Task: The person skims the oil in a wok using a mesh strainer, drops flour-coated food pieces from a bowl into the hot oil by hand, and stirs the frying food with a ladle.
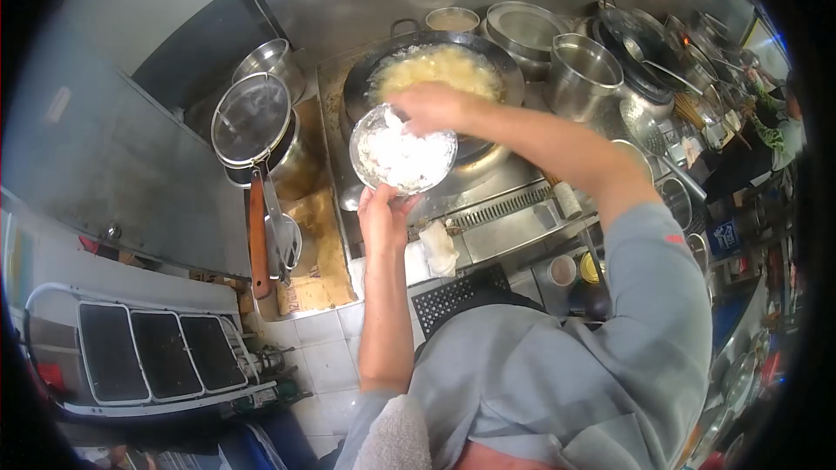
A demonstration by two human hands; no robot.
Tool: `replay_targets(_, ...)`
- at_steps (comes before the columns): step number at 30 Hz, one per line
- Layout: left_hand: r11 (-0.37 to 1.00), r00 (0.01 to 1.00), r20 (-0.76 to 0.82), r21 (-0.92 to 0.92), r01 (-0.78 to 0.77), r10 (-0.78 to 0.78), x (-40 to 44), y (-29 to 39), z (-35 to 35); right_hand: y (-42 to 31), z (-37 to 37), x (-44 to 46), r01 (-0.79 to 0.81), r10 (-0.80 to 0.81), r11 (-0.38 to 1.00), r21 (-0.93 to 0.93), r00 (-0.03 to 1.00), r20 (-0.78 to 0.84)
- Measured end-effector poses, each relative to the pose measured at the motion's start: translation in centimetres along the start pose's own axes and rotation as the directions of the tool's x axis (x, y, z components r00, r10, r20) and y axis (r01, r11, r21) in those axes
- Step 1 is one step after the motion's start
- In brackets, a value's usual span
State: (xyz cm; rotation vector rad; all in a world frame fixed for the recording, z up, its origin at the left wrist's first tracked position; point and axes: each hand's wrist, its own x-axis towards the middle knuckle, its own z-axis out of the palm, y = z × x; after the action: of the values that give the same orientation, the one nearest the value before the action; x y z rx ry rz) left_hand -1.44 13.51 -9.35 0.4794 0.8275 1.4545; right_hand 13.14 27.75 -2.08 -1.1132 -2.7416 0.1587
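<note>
In the head view, the cardboard (326, 239) at the left is showing broken-off print, "AL" being the clearest part, and the red mark (675, 238) on your sleeve is staying too small to read. Your left hand (386, 218) is gripping the bowl (355, 155) by its near side, holding it above the wok's (359, 87) near edge. Its round mouth is facing up, favouring no long axis. Your right hand (431, 109) is reaching into the white contents (401, 161); I cannot tell whether its fingers are pinching any.
</note>
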Motion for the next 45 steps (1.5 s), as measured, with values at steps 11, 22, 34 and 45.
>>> replay_targets(11,0.997,0.995,-0.068,-0.002,-0.071,0.071,0.7,-0.4,-0.4,2.8,-0.9,2.8,0.101,0.095,0.908,0.407,0.896,-0.434)
replay_targets(22,0.997,0.991,-0.115,0.046,-0.061,0.066,-1.6,1.5,-3.4,18.1,4.3,3.8,-0.323,0.279,0.932,-0.164,0.929,-0.243)
replay_targets(34,0.997,0.998,0.023,0.044,-0.055,0.055,-2.5,0.3,-1.6,-5.8,0.4,-0.9,0.311,-0.327,0.934,0.177,0.942,0.070)
replay_targets(45,1.000,1.000,0.000,-0.004,-0.023,0.023,-0.7,0.0,-1.7,-1.5,-1.1,-0.2,0.155,-0.161,0.893,0.422,0.987,-0.022)
